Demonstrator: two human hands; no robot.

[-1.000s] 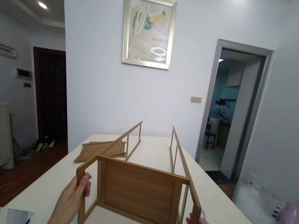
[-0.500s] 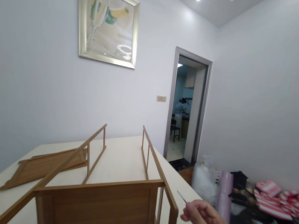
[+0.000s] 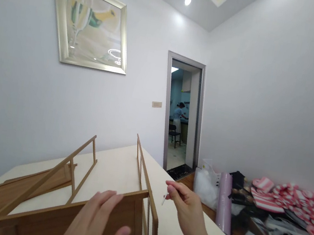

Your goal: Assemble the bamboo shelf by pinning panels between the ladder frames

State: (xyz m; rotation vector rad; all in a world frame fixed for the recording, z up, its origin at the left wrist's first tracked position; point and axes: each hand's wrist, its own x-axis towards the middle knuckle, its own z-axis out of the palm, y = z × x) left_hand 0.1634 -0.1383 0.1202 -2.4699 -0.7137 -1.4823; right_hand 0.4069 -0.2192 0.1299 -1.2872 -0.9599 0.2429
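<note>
A wooden rack with slatted side frames and a solid shelf panel (image 3: 131,213) stands on the cream table (image 3: 116,166). My left hand (image 3: 90,218) reaches over the panel's upper edge, fingers stretched and thumb apart, holding nothing; whether it touches the wood I cannot tell. To the right of the rack, my right hand (image 3: 188,210) pinches a thin metal rod (image 3: 164,200) between thumb and fingers. The rod points downward, close to the right side frame (image 3: 144,177) but apart from it.
A separate wooden panel (image 3: 30,179) lies on the table's left part. On the floor to the right are a purple roll (image 3: 223,203), plastic bags (image 3: 206,185) and pink striped cloth (image 3: 266,198). Through the doorway (image 3: 177,136), a person (image 3: 178,115) stands at a counter.
My left hand has come into view over the rack's panel. My right hand has turned the rod from pointing up-left to pointing down. The view has shifted right.
</note>
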